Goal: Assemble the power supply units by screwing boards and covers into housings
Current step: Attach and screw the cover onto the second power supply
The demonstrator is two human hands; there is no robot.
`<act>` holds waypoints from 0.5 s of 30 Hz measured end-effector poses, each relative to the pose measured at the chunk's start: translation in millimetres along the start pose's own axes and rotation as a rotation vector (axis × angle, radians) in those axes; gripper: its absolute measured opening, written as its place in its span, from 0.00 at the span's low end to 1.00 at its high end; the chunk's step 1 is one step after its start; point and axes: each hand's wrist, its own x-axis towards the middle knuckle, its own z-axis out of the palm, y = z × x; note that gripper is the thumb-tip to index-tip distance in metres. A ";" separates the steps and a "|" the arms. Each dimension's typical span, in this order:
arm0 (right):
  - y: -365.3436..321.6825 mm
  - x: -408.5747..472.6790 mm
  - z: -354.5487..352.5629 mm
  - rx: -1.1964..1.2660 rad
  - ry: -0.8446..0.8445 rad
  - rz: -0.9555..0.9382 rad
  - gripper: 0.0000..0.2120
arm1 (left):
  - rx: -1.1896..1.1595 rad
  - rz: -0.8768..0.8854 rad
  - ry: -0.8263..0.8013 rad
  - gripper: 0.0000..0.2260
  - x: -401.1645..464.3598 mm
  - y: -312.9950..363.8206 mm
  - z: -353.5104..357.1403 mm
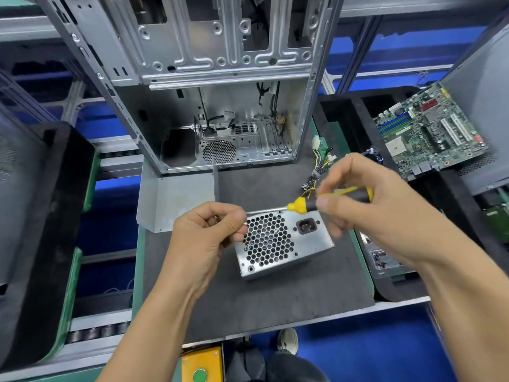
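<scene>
A silver power supply unit [283, 244] stands on the dark foam mat [275, 301], its honeycomb fan grille and power socket facing me. My right hand [380, 205] grips a yellow-and-black screwdriver [305, 204] whose shaft lies level above the unit's top edge, pointing left. My left hand [206, 238] has curled fingers and pinches at the tip of the shaft; something small and brassy shows between its fingers. A bundle of coloured cables [321, 166] trails from behind the unit.
An open silver computer case [214, 86] stands behind the mat, with a loose grey metal cover [170, 199] in front of it. A green motherboard [429, 133] lies on a black tray at right. A black foam tray [46, 216] sits left. A yellow button box [201, 365] is below.
</scene>
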 end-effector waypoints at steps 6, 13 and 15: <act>20.9 7.6 31.0 0.514 0.303 -0.010 0.07 | -0.144 -0.004 0.013 0.10 0.8 -10.4 9.6; 39.4 14.3 48.4 0.401 0.369 0.112 0.13 | -0.073 -0.022 -0.074 0.13 5.9 -13.8 13.5; 42.0 15.9 44.9 0.402 0.393 0.137 0.17 | -0.020 -0.022 -0.118 0.16 8.0 -12.4 9.4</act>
